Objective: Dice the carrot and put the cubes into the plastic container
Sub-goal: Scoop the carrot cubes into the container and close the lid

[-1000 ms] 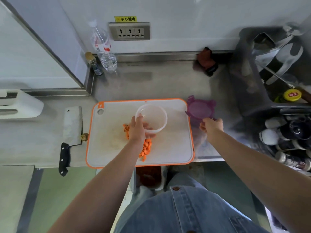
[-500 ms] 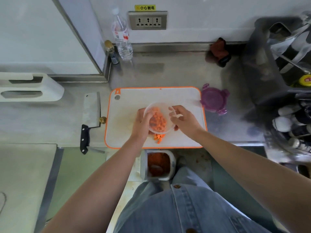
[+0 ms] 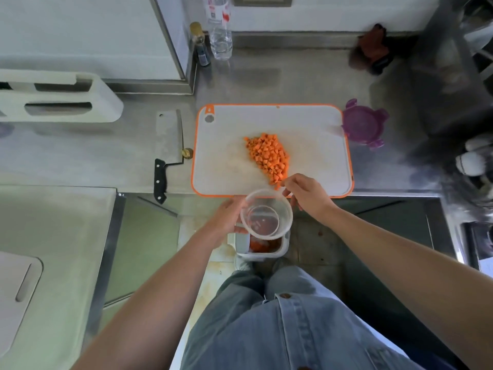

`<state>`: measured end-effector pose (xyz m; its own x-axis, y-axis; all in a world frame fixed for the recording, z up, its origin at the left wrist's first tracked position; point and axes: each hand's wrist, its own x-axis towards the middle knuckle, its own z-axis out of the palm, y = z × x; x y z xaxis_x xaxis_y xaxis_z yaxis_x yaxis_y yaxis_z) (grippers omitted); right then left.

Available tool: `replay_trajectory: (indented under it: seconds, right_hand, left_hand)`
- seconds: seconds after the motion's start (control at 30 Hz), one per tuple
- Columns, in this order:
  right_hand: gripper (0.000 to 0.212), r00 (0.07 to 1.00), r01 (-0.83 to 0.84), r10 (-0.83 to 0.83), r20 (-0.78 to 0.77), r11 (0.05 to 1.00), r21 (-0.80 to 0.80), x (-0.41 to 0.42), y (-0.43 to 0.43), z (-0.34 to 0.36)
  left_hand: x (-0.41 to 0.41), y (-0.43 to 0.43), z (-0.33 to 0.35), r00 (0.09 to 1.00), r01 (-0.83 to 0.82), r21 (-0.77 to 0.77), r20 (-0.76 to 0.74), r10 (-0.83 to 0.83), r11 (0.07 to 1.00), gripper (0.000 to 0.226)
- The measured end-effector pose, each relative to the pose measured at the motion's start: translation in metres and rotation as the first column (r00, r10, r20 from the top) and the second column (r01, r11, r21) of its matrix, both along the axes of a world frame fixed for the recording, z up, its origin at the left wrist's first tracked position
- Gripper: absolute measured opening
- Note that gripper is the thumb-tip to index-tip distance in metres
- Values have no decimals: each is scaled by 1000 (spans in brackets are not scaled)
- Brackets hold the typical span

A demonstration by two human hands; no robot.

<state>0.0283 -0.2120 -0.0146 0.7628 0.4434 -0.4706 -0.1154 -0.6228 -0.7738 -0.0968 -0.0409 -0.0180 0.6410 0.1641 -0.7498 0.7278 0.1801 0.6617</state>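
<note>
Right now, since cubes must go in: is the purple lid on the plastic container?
No, the purple lid lies on the counter beside the board, apart from the plastic container in the left hand.

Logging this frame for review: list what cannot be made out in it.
Floor bin: head view, the plastic container in the left hand covers most of its contents.
Water bottle: head view, top cut off by the upper edge.
Rack items on the right: head view, too dark and blurred to identify.
Right hand: head view, too small to tell whether its fingertips touch the carrot cubes.
</note>
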Motion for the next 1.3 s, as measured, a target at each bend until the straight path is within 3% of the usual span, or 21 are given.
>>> replay_trajectory:
  seconds: [0.1, 0.2, 0.27, 0.4, 0.53, 0.63, 0.73, 0.8, 0.93, 1.07, 1.17, 1.3]
  right_hand:
    - [18, 999, -17, 19, 34, 999, -33, 0, -1, -1]
    - [22, 997, -30, 33, 74, 998, -48, 1, -2, -2]
    - [24, 993, -38, 43, 112, 998, -45, 4, -2, -3]
    - [23, 973, -41, 54, 226, 997, -64, 16, 2, -9]
    - [20, 925, -91, 108, 365, 994, -65, 29, 12, -18]
    - [36, 883, -138, 158, 442, 987, -77, 42, 21, -26]
    - [59, 884, -223, 259, 390, 965, -134, 50, 28, -33]
    - [54, 877, -256, 289, 383, 957, -135, 49, 29, -37]
    - [47, 882, -206, 192, 431, 978, -14, 47, 21, -37]
    - [53, 872, -273, 303, 385, 953, -131, 43, 19, -41]
    - [47, 853, -299, 325, 407, 946, -128, 32, 13, -41]
    - [47, 845, -337, 366, 389, 930, -143, 21, 0, -38]
  left_hand:
    - [-7, -6, -8, 987, 85, -83, -129, -95, 993, 31]
    - [-8, -16, -15, 970, 51, -108, -233, -75, 993, 20]
    - [-4, -22, -20, 966, -13, -112, -258, -16, 994, 12]
    - [6, -33, -32, 960, -137, -130, -260, 99, 982, 24]
    - [15, -37, -41, 951, -199, -147, -267, 155, 969, 22]
    - [17, -36, -48, 957, -185, -146, -251, 145, 972, 23]
    - [17, -33, -52, 960, -179, -156, -245, 137, 971, 25]
    - [16, -30, -52, 959, -178, -160, -247, 136, 971, 28]
    - [17, -25, -52, 956, -188, -159, -257, 143, 969, 28]
    - [17, -25, -51, 952, -199, -161, -267, 152, 967, 26]
    - [16, -26, -48, 951, -206, -164, -264, 159, 965, 14]
    - [15, -26, -45, 951, -204, -153, -263, 159, 967, 20]
